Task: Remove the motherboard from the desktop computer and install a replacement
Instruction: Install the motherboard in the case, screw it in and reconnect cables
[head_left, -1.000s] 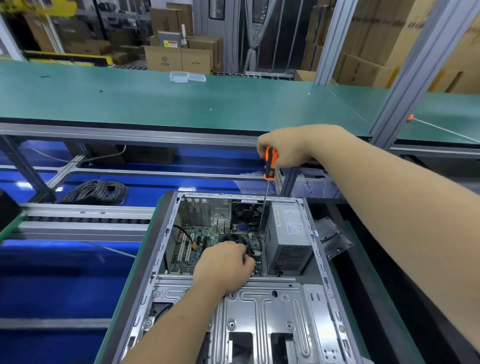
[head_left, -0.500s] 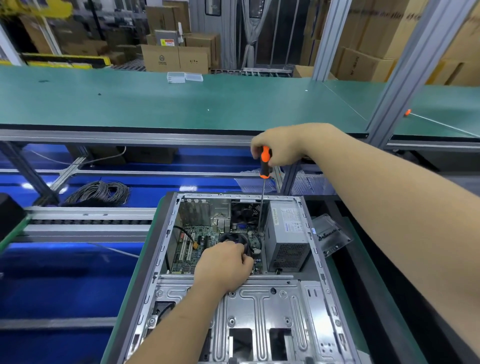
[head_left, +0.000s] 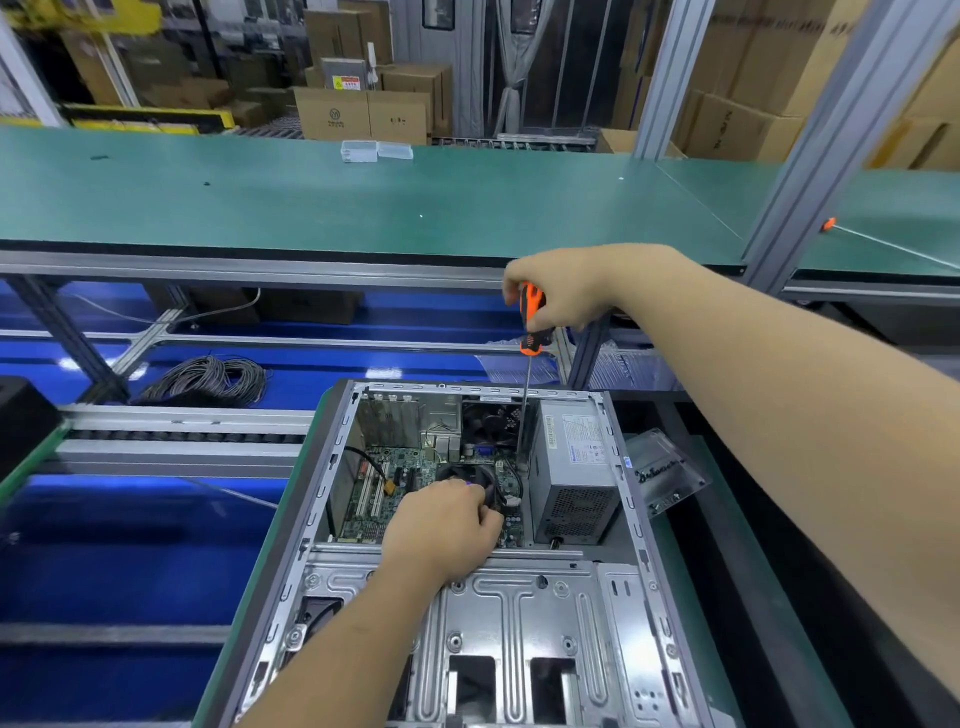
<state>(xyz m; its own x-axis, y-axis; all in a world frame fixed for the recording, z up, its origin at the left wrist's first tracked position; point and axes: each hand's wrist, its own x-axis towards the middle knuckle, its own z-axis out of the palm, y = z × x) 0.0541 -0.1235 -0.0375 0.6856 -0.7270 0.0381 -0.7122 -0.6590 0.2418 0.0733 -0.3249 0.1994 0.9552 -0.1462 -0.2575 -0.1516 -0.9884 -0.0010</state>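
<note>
While your right hand (head_left: 563, 296) grips the orange-and-black handle of the screwdriver (head_left: 531, 332), its thin shaft runs almost straight down into the open case (head_left: 631, 514), passing between the rear fan (head_left: 491, 421) and the grey power supply (head_left: 571, 467). You cannot see the tip clearly; it ends low beside the power supply, at the right edge of the motherboard (head_left: 410, 483).

Your left hand (head_left: 441, 530) reaches into the case from below, fingers curled down onto the round black cooler (head_left: 475, 480) in the middle of the motherboard. Whether they actually clamp the cooler or only rest on it, you cannot tell, since the back of the hand hides the fingertips.

You have the green motherboard still seated flat in the far half of the case, left of the power supply, with white slots along its left side and a black cable with a yellow plug (head_left: 390, 487) lying over it. Nearer you, the silver drive cage (head_left: 519, 623) covers the rest of the case.

Just right of the case lies a clear plastic bag (head_left: 662, 475). Beyond, on the green bench (head_left: 260, 202), sits a small clear box (head_left: 376, 150), and a coil of grey cable (head_left: 208, 379) rests on the blue surface below.
</note>
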